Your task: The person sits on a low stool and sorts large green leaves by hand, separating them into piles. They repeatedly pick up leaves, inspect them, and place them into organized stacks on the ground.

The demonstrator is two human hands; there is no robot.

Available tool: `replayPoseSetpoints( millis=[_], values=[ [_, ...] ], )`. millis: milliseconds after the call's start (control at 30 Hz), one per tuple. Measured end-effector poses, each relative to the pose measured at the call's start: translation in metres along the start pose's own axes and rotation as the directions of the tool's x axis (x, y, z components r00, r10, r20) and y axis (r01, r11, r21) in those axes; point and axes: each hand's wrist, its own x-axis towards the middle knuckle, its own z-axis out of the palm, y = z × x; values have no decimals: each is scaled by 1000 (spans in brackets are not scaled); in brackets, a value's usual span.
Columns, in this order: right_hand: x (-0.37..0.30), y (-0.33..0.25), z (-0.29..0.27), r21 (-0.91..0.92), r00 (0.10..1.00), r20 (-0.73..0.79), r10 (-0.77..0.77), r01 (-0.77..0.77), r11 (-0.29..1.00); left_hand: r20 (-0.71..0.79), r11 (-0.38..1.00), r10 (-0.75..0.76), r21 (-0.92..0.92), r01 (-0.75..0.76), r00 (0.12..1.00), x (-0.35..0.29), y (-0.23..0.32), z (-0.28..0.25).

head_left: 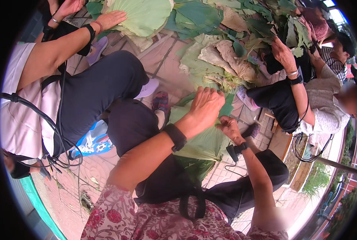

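Note:
Between my knees lies a large pale green lotus leaf (200, 142), with a darker green leaf part (227, 106) showing beyond it. My left hand (205, 106) is over the leaf's far part, its fingers curled down and closed on it; the fingertips are hidden. Just to its right and nearer to me, my right hand (229, 127) pinches the leaf's right edge between thumb and fingers. Dark bands circle both my wrists. Past my left hand lie dried, brownish lotus leaves (230, 60) on the paving.
A heap of green leaves (198, 18) covers the far ground. At the left, a person's hand (111, 20) rests on a broad pale leaf (142, 16). Another person's hand (283, 54) works among leaves at the right. A blue printed bag (92, 140) lies left of my knee.

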Motion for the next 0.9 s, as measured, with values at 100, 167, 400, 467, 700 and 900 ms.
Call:
replayPoseSetpoints(
  millis=[100,167,400,467,700,900],
  values=[
    [-40,-92,-46,-409,919,-94,-383,316,856,38,998,-14,-61,16,999,-1,3,4],
    [-64,-129,-78,-579,812,26,-583,488,654,6,992,30,-120,-29,1000,1,10,6],
    [-150,-223,-156,-793,626,507,-592,608,-36,148,982,54,-187,-26,988,-1,20,0],
    [-171,-238,-167,-800,616,528,-585,592,-97,123,978,84,-200,-59,989,-3,24,1],
    [-236,-264,-176,-794,622,575,-531,581,-180,158,952,135,-296,-83,978,-2,42,13],
    [-248,-272,-159,-784,544,530,-651,606,-132,86,920,137,-381,-95,987,-5,51,13]
  ],
)
